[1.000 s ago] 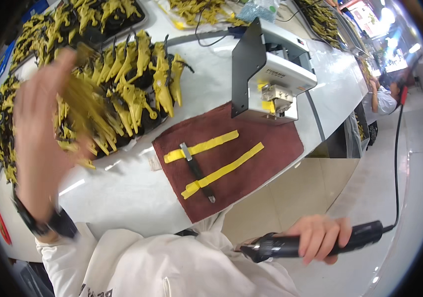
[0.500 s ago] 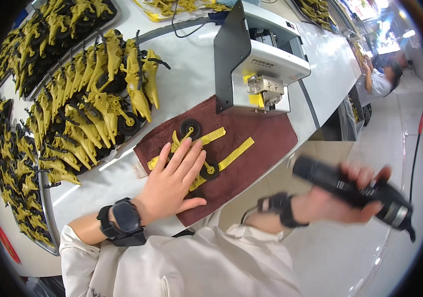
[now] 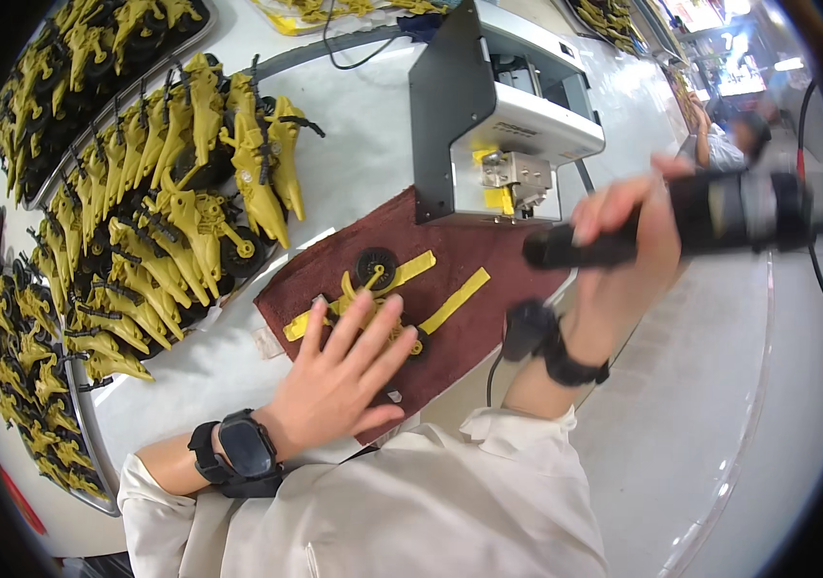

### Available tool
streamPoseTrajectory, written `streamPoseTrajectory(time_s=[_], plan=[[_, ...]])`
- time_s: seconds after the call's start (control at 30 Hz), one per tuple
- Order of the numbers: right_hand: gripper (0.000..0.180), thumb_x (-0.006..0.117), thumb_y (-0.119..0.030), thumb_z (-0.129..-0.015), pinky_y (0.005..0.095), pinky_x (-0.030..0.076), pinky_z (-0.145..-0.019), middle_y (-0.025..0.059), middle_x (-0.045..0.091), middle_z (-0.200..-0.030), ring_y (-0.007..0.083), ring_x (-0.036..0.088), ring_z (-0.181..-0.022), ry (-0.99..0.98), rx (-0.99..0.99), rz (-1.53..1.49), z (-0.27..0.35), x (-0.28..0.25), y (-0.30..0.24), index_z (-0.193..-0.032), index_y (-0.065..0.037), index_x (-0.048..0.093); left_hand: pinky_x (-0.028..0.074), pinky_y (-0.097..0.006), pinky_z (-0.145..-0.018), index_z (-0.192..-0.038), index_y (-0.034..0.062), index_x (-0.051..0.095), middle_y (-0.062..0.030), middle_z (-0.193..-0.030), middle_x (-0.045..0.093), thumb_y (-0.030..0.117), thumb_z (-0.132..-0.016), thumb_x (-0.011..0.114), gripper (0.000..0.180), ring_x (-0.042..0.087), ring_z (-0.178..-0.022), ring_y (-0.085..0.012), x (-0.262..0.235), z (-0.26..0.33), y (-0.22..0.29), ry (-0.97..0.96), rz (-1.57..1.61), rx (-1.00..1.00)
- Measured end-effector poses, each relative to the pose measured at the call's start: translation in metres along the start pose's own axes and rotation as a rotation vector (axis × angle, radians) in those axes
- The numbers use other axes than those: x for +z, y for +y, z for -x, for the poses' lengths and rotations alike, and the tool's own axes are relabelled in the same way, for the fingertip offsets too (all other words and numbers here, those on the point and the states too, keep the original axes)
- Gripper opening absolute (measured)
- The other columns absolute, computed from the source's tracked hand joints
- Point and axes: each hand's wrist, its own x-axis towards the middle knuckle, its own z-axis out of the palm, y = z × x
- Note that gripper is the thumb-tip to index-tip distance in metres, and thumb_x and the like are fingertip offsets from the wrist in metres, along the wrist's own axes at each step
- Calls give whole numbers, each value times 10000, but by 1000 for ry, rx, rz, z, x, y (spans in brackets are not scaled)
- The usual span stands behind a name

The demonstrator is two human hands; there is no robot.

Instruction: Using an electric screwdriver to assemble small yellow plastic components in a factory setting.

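My left hand (image 3: 339, 376) is spread, fingers apart, over a small yellow toy motorcycle (image 3: 376, 270) with black wheels. Its fingertips are at the toy, and they hide part of it; whether they press on it I cannot tell. A maroon cloth (image 3: 450, 361) lies under the toy, with two yellow strips (image 3: 459, 297) on it. Off to the right, my right hand (image 3: 628, 231) is closed round a black power screwdriver (image 3: 729, 214), held roughly level above the table's edge and blurred by motion.
Behind the cloth stands a grey-and-white machine (image 3: 527, 135) with a metal feed head. Trays (image 3: 93, 433) crowded with yellow toy motorcycles fill the left side. A dark cable (image 3: 801, 144) hangs at the right. Another person (image 3: 724, 144) sits farther back.
My right hand has risen and swung toward the machine, turning the screwdriver from a downward slant to nearly level. My left hand has shifted slightly down, its fingers spread wider.
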Motion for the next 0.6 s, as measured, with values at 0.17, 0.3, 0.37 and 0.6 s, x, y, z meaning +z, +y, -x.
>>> streamPoseTrajectory(time_s=[0.17,0.3,0.37,0.6], plan=[[607,588,-322,-862,345,445,-500,98,535,-679,209,498,-482,-101,-304,-147,46,-5,-24,-1285,-4,291,195,-559,-1045,-1312,183,465,-131,-1433,340,566,-768,567,674,286,-1327,-348,7,-4,-4,52,-25,11],[493,545,-267,-877,324,439,-515,92,526,-659,195,488,-480,99,-327,-57,-3,0,-13,-1220,25,343,222,-519,-1019,-1304,180,477,-90,-1404,390,559,-762,578,669,329,-1298,-323,13,0,-15,105,-66,18],[447,552,-194,-852,318,442,-516,90,525,-638,185,503,-489,161,-346,-23,-21,1,2,-1176,52,365,221,-520,-1020,-1309,171,470,-90,-1405,388,556,-763,580,677,330,-1297,-319,13,0,-14,99,-47,11],[390,598,-133,-815,320,429,-468,90,504,-616,185,474,-468,60,-120,6,4,9,-7,-1112,20,396,241,-510,-1039,-1349,141,411,-77,-1441,336,519,-756,614,732,293,-1334,-282,11,3,-11,98,-14,-10]])
